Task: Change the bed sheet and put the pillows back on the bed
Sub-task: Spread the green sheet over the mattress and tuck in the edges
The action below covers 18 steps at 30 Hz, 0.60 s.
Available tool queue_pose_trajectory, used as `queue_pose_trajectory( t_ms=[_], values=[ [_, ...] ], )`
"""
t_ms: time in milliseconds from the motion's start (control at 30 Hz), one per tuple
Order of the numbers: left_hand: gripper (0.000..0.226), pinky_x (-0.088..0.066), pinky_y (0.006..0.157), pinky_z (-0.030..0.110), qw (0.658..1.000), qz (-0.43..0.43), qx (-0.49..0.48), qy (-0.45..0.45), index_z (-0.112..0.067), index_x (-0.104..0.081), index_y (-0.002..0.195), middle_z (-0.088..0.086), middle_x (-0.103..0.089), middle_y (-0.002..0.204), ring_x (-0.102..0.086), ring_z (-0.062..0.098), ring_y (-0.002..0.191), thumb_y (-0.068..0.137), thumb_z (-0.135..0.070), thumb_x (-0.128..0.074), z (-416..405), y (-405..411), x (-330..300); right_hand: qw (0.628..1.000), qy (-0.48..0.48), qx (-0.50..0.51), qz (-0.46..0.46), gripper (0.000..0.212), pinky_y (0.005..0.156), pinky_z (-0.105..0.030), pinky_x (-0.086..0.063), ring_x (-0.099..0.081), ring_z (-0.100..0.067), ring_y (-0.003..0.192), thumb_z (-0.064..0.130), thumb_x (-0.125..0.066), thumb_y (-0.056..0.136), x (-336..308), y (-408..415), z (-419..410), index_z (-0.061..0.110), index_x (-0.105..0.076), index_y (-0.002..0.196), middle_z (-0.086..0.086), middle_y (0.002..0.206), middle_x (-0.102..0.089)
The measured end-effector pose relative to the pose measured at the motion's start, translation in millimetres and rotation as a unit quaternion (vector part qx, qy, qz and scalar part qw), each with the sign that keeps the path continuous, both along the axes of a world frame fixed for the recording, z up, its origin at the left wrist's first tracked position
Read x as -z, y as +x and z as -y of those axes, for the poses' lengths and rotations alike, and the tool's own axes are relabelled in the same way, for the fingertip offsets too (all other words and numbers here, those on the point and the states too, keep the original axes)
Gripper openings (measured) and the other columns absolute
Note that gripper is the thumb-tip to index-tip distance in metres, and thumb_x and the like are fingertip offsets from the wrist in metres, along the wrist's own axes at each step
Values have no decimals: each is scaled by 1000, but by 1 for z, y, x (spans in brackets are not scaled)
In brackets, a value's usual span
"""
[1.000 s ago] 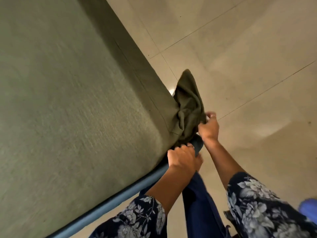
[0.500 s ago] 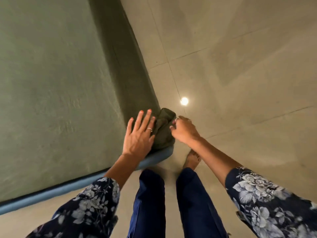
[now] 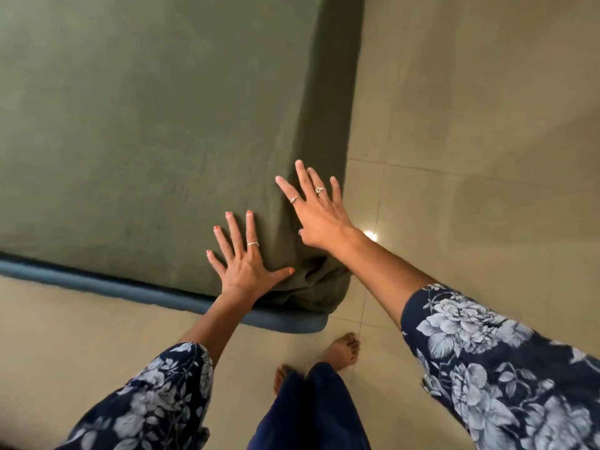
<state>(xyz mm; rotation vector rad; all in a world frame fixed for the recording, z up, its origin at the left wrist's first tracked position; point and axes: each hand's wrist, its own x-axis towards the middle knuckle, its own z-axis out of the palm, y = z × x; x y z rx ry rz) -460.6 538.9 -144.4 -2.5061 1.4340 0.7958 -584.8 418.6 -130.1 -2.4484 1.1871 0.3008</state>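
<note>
An olive-green bed sheet (image 3: 136, 118) covers the mattress and hangs down its right side. At the near right corner the cloth is bunched into folds (image 3: 311, 284) above the blue bed base (image 3: 97, 284). My left hand (image 3: 246, 258) lies flat on the sheet near that corner, fingers spread. My right hand (image 3: 315, 209) is open with spread fingers at the mattress's right edge, just above the corner; whether it presses on the cloth I cannot tell. No pillows are in view.
Beige tiled floor (image 3: 470, 141) runs along the right side and the foot of the bed. My bare feet (image 3: 341, 350) stand on the tiles close to the bed corner. A bright lamp reflection (image 3: 370, 236) shows on the floor by my right wrist.
A second ago both hands gripped the bunched sheet at the corner. They let go, and both now lie open and spread on the fitted corner. The view swung up over the bed.
</note>
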Motion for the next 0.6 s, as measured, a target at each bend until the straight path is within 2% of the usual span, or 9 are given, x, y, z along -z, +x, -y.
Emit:
queue_pose_trajectory(
  t_ms=[133, 300, 433, 600],
  values=[
    [132, 2, 111, 65, 1000, -6, -16, 23, -30, 31, 145, 4, 37, 152, 28, 37, 141, 67, -65, -70, 4, -3, -2, 986, -31, -143, -77, 120, 113, -60, 2, 16, -23, 146, 21, -76, 76, 4, 23, 14, 32, 19, 149, -5, 156, 28],
    [130, 7, 110, 65, 999, -10, -16, 46, -31, 38, 140, 4, 44, 148, 34, 37, 139, 71, -60, -69, 6, -6, 0, 986, -22, -138, -96, 125, 110, -65, -5, 27, -23, 143, 17, -73, 77, 17, 20, 7, 32, 35, 139, -3, 151, 38],
    [133, 13, 107, 65, 995, -56, -14, 82, -33, 41, 138, 3, 49, 144, 40, 37, 135, 70, -58, -71, 9, -1, 3, 978, 20, -156, -138, 129, 109, -67, -2, 34, -25, 139, 30, -76, 77, 10, 22, 10, 32, 42, 131, -4, 147, 44],
    [132, 16, 106, 65, 995, -56, -9, 77, -35, 43, 134, 3, 49, 144, 41, 36, 134, 71, -57, -71, 9, 1, 9, 965, 59, -160, -198, 138, 108, -69, -1, 47, -29, 126, 41, -78, 74, 12, 32, 14, 29, 53, 118, -6, 130, 58]
  ],
)
